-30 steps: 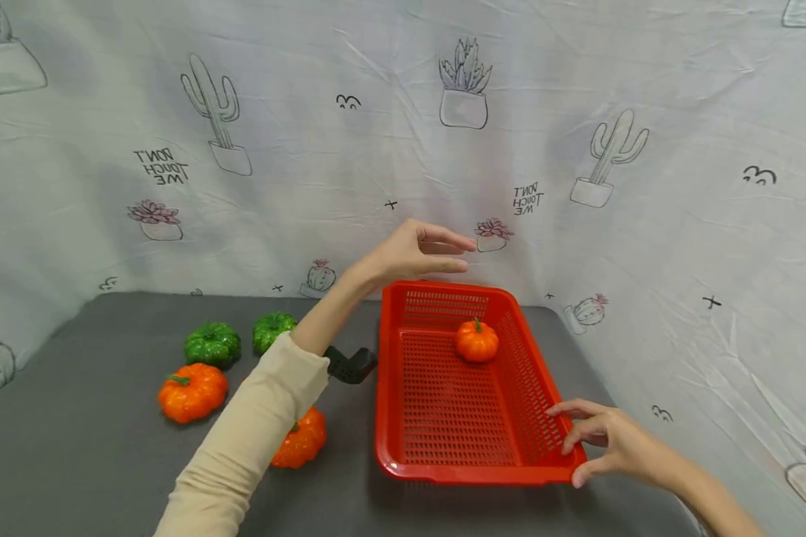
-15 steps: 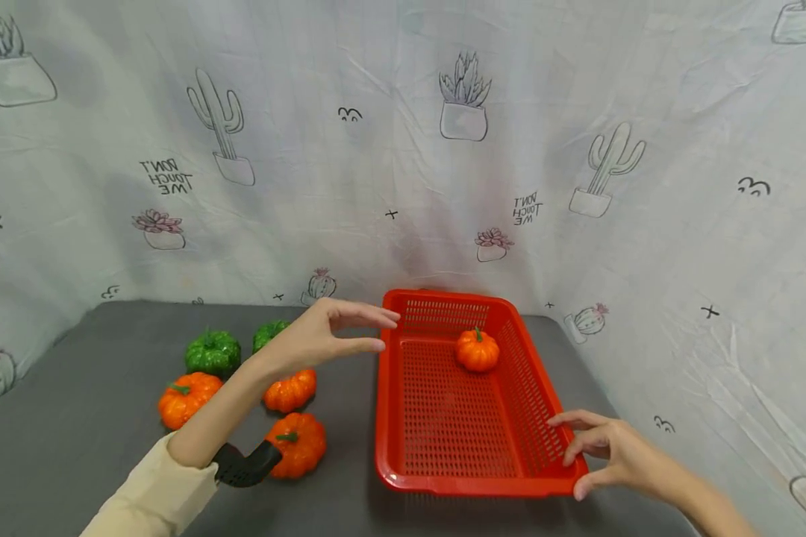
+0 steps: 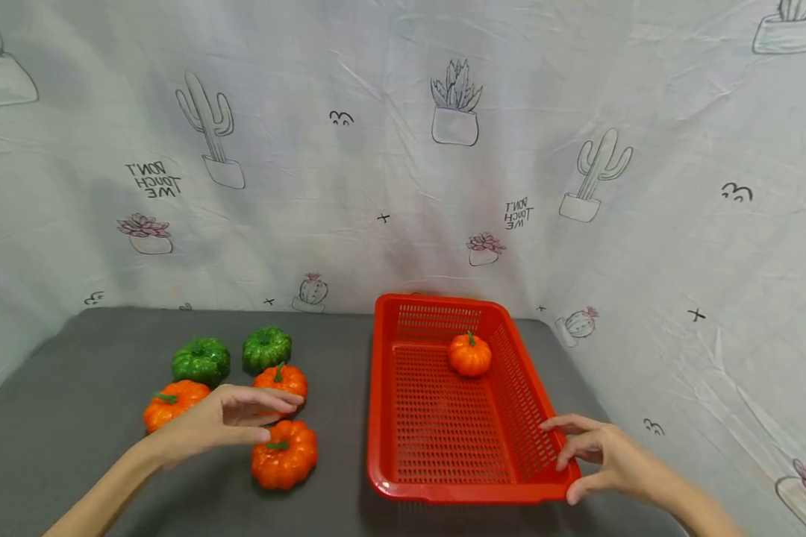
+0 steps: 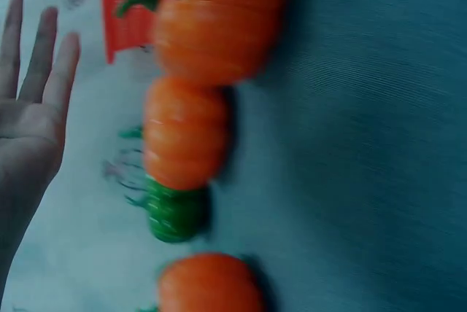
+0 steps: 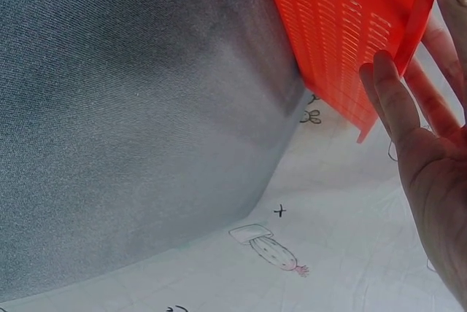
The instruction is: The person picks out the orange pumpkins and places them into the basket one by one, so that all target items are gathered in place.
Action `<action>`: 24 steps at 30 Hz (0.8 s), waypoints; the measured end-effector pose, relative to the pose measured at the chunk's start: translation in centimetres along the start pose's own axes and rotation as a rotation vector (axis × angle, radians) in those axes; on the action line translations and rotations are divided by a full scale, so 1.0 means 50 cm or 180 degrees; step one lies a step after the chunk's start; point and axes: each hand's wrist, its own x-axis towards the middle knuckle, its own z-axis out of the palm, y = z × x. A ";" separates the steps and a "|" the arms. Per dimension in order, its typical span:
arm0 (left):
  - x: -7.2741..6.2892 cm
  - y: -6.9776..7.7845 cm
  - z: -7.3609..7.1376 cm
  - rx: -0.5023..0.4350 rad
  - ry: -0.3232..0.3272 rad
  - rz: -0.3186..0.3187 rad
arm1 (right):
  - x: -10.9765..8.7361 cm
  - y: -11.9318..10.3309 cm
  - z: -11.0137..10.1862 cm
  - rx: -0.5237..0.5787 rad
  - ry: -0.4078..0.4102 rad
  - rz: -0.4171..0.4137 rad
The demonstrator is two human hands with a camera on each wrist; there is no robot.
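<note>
My left hand point(image 3: 215, 425) hovers over the left part of the table, fingers extended and nothing in them. Just beyond its fingertips lie a near orange toy pumpkin point(image 3: 285, 459) and another orange pumpkin point(image 3: 283, 378), partly covered by the fingers. A third orange pumpkin point(image 3: 171, 403) sits behind the wrist. In the left wrist view the left hand point(image 4: 33, 115) looks spread and apart from the pumpkins. My right hand point(image 3: 607, 459) grips the near right corner of a red plastic basket point(image 3: 470, 492), fingers inside the rim and thumb outside. One small orange pumpkin point(image 3: 470, 356) sits inside the basket.
Two green pumpkins point(image 3: 201, 362) stand farther back on the left of the grey tabletop point(image 3: 94, 418). A white curtain point(image 3: 376, 164) printed with cacti hangs behind the table and along its right side.
My left hand has moved from above the basket's far edge, leftward and down to the orange pumpkins. The right hand keeps its hold on the basket corner. The view has shifted slightly.
</note>
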 end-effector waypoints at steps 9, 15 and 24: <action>-0.066 -0.050 0.000 0.0682 0.0945 0.0150 | 0.003 -0.002 0.001 0.0094 -0.0020 0.0006; -0.074 -0.084 0.000 0.0819 0.0996 0.0365 | 0.001 -0.003 -0.002 0.0085 -0.0015 0.0028; -0.075 -0.132 0.005 0.0850 0.0913 0.0293 | 0.002 -0.004 -0.001 0.0187 -0.0054 0.0016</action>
